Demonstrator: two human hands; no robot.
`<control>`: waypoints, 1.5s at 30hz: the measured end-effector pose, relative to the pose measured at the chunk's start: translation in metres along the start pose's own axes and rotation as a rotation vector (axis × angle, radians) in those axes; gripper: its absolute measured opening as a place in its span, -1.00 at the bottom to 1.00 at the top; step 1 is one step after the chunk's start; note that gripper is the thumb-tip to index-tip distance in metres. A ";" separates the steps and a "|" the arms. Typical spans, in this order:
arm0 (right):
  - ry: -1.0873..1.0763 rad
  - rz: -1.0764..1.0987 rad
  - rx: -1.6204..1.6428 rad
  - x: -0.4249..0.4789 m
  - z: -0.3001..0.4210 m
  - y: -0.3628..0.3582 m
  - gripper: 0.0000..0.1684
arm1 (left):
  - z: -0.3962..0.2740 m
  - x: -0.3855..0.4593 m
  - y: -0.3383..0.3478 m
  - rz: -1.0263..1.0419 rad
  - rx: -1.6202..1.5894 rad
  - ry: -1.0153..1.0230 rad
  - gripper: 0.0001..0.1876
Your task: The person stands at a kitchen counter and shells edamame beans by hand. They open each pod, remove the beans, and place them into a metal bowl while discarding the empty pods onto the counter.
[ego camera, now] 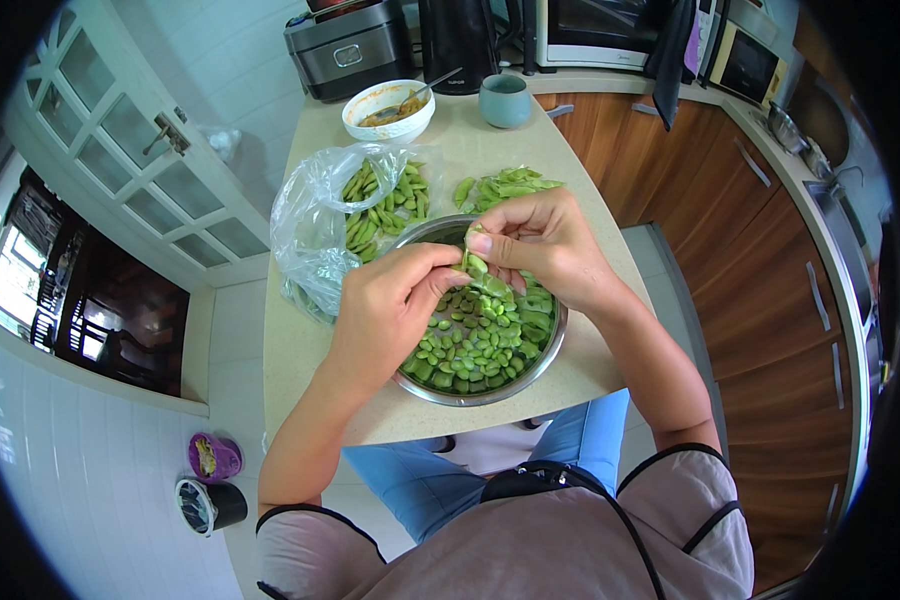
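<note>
Above a round stainless steel bowl (480, 399), my left hand (390, 300) and my right hand (544, 244) meet at the fingertips. Both pinch one green soybean pod (468, 251), partly hidden by the fingers. Shelled green soybeans (472, 349) lie inside the bowl, their reflections showing in its shiny wall. Behind my left hand, a clear plastic bag (307, 217) lies spread on the counter with whole soybean pods (390, 206) in its mouth. A heap of flattened green pods (506, 187), seemingly emptied, lies just beyond my right hand.
A white bowl (394, 133) with food remains and a spoon stands at the back of the counter (300, 390), beside a blue-green cup (505, 101). Behind them are a black kettle (457, 45) and a grey rice cooker (349, 52). Two bins (221, 506) (225, 457) stand on the floor at left.
</note>
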State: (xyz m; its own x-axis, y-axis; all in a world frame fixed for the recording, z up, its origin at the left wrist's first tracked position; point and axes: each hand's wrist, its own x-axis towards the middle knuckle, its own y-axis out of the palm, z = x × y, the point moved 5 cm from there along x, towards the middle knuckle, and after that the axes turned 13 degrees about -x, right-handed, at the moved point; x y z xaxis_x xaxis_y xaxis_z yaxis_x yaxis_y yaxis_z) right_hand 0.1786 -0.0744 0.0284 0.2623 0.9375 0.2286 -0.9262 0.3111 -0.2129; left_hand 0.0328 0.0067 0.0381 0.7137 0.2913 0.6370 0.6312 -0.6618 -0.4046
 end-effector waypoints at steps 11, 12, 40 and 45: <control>-0.024 0.065 0.025 0.002 0.005 0.002 -0.71 | 0.021 -0.002 -0.010 -0.222 -0.402 -0.302 -0.89; -0.010 0.074 0.016 0.002 0.006 0.002 -0.69 | 0.019 -0.003 -0.011 -0.217 -0.336 -0.277 -0.88; -0.085 -0.038 -0.061 -0.002 0.007 0.010 -0.90 | 0.021 -0.004 -0.003 -0.087 -0.609 -0.372 -0.84; -0.048 -0.037 -0.076 -0.002 0.005 0.009 -0.86 | 0.025 -0.003 -0.003 -0.053 -0.646 -0.433 -0.86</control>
State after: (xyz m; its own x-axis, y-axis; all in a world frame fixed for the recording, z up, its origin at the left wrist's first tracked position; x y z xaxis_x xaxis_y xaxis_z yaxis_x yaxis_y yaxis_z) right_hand 0.1682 -0.0741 0.0304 0.2806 0.9173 0.2827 -0.8925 0.3577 -0.2747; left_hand 0.0366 0.0252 0.0208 0.8265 0.4895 0.2782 0.4605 -0.8720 0.1662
